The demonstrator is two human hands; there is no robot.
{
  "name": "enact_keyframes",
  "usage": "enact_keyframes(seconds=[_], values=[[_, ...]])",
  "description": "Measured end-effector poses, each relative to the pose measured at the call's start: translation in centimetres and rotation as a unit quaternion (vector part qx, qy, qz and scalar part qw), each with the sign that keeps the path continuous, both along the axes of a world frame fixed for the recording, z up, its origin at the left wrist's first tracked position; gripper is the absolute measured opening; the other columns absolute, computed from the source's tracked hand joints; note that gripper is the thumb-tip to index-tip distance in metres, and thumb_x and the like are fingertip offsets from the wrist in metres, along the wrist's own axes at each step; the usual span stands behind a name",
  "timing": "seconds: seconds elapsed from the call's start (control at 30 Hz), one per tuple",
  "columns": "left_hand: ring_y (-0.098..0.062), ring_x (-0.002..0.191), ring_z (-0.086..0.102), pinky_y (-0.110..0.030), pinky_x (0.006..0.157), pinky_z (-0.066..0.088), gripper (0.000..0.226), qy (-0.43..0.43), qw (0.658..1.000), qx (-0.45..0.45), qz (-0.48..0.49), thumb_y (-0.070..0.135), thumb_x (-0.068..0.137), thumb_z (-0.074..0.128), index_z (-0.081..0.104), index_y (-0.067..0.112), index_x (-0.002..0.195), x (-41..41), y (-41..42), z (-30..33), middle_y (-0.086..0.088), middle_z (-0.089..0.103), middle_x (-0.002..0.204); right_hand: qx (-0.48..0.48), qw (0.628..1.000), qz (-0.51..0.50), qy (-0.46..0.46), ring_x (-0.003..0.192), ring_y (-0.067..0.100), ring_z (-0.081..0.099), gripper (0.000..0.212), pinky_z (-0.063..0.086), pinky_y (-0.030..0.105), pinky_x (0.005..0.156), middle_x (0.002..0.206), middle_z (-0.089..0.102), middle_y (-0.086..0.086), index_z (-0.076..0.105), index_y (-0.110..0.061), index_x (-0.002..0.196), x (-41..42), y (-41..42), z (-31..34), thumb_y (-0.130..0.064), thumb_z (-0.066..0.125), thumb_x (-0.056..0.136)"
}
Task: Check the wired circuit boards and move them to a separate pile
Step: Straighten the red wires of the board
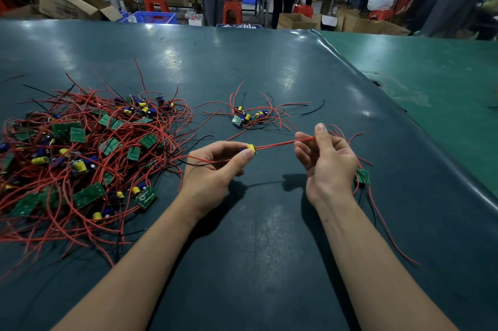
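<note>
Both hands raised over the near-centre of the dark green tabletop (269, 66), apart from each other, one wired board stretched between them. Left hand (215, 166) pinching the held board (250, 149) betw thumb and fingertips; only its yellow capacitor and a bit of blue show past the fingers. Two red leads (283, 142) running taut from it to the right hand (327, 160), pinched there betw thumb and forefinger, other fingers loosely curled. More red and one black lead trailing left from the left hand, down toward the tabletop.

Big unsorted pile (80, 152) on the left side of the tabletop: many small green boards w/ yellow and blue capacitors, tangled in red wires, a few black. Reaches the left edge, stops just left of the left hand.

Small separate pile (249, 116) toward the tabletop centre, beyond the hands: a few boards w/ red and black leads fanned out. Loose black wire (314, 109) lying just right of it.

One more green board (363, 176) just right of the right wrist, partly hidden by it, red and black leads running toward the near-right edge. Can't tell whether held or lying on the tabletop.

Lighter green surface (431, 82) adjoining along the right edge. Beyond the far edge: cardboard boxes, blue crates, red stools (232, 11), standing and seated people at other benches.
</note>
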State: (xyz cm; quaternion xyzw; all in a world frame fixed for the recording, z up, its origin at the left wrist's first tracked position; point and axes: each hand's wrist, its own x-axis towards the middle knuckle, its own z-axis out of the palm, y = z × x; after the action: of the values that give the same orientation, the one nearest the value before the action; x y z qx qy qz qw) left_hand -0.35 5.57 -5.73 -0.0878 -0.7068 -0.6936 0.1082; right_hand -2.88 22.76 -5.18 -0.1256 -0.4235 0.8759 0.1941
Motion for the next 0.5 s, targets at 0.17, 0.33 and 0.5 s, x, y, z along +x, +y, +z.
enact_keyframes(seconds=[0.17, 0.33, 0.5], values=[[-0.008, 0.056, 0.057, -0.016, 0.058, 0.047, 0.008, -0.011, 1.000, 0.010, 0.003, 0.005, 0.085, 0.070, 0.073, 0.006, 0.093, -0.18, -0.18, -0.02, 0.010, 0.069, 0.067, -0.036, 0.998, 0.055, 0.002, 0.053, 0.015, 0.066, 0.004, 0.054, 0.018, 0.050, 0.072, 0.073, 0.013, 0.062, -0.006, 0.094, 0.20, 0.26, 0.32, -0.009, 0.065, 0.093], [-0.006, 0.055, 0.056, -0.015, 0.056, 0.046, 0.013, -0.012, 1.000, -0.010, -0.013, 0.005, 0.085, 0.071, 0.072, -0.001, 0.096, -0.04, -0.03, -0.07, 0.011, 0.068, 0.064, -0.051, 0.997, 0.049, -0.011, 0.052, 0.014, 0.066, 0.010, 0.053, 0.017, 0.049, 0.068, 0.072, 0.011, 0.065, -0.004, 0.085, 0.38, 0.52, 0.57, -0.006, 0.061, 0.094], [-0.011, 0.058, 0.056, -0.019, 0.059, 0.049, 0.012, -0.014, 1.000, -0.002, -0.020, 0.007, 0.085, 0.071, 0.073, 0.002, 0.095, 0.00, -0.08, -0.01, 0.009, 0.068, 0.065, 0.003, 1.000, -0.020, 0.006, 0.047, 0.016, 0.064, 0.007, 0.049, 0.020, 0.043, 0.068, 0.072, 0.014, 0.057, -0.011, 0.091, 0.29, 0.21, 0.47, -0.006, 0.062, 0.094]])
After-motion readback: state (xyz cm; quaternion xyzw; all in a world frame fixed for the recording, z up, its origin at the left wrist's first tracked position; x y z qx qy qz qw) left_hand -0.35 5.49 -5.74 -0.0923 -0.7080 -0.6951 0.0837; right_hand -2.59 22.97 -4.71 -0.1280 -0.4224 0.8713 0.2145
